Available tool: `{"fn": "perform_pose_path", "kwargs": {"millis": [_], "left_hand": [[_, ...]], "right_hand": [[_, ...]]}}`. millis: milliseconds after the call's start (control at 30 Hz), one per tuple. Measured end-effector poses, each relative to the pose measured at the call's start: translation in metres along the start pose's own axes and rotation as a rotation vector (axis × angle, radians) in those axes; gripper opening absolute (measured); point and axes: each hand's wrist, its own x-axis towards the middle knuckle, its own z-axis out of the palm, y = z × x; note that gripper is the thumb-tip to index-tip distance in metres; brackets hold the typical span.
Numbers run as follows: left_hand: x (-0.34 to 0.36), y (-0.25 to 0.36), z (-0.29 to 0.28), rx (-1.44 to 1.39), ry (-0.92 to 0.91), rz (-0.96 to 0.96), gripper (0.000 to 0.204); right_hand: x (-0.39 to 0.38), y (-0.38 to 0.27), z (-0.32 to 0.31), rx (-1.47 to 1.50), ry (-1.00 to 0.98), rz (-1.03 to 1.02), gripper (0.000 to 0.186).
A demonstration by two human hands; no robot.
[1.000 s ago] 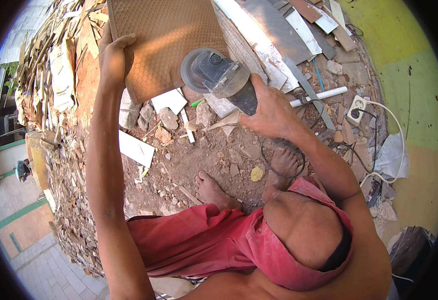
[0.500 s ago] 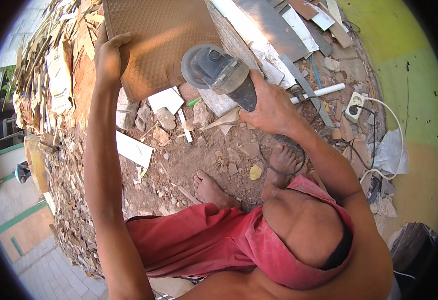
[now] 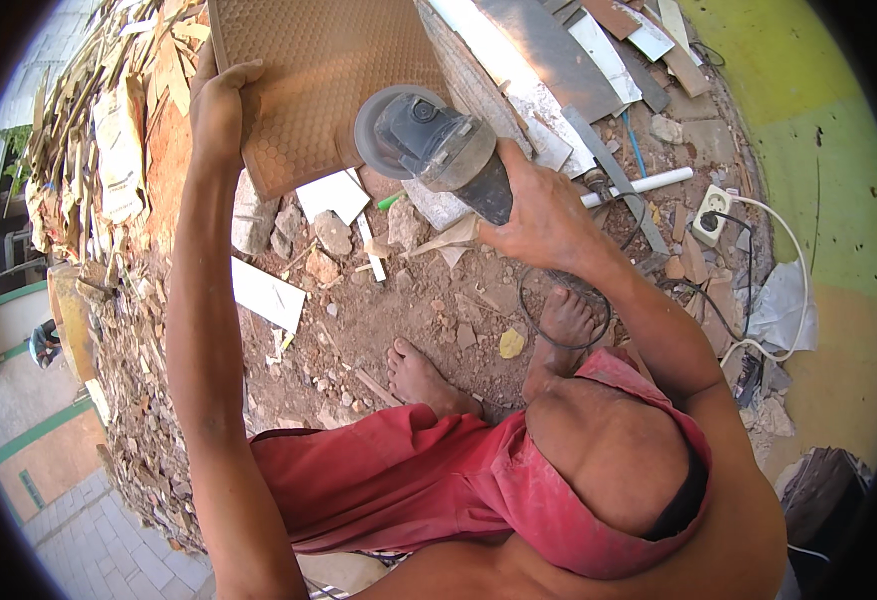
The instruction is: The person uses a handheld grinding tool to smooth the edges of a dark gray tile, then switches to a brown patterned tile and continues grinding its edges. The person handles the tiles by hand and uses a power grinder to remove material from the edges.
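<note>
above the rubble, left hand (image 3: 220, 110) grips tile (image 3: 318, 80); right hand (image 3: 543, 215) holds grinder (image 3: 433, 145)

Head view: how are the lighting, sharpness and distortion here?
Head view: hard sunlight, bright on the tile held by the left hand; the angle grinder in the right hand looks sharp; fisheye bends edges toward the black rim.

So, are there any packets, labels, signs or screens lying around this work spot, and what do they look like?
Paper sack: crumpled, tan, with faint print, on the rubble heap left of the left hand.
Plastic bag: crumpled, whitish, on the ground right of the right hand, by the white socket block.
No signs or screens in view.
</note>
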Motion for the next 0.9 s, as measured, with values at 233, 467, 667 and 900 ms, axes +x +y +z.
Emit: {"fn": "perform_pose_path", "kwargs": {"millis": [233,467,667,900], "left_hand": [[0.001,0.002,-0.001,0.049,0.009,-0.039,0.054],[0.001,0.001,0.004,-0.072,-0.004,-0.006,0.055],[0.001,0.003,0.005,-0.006,0.018,-0.014,0.055],[-0.002,0.004,0.007,-0.022,0.023,-0.034,0.055]], "right_hand": [[-0.001,0.005,-0.001,-0.001,0.005,0.007,0.071],[-0.001,0.002,0.002,0.033,0.016,-0.044,0.07],[-0.004,-0.003,-0.004,0.03,-0.026,0.001,0.072],[-0.003,-0.002,0.005,0.075,0.029,-0.063,0.071]]}}
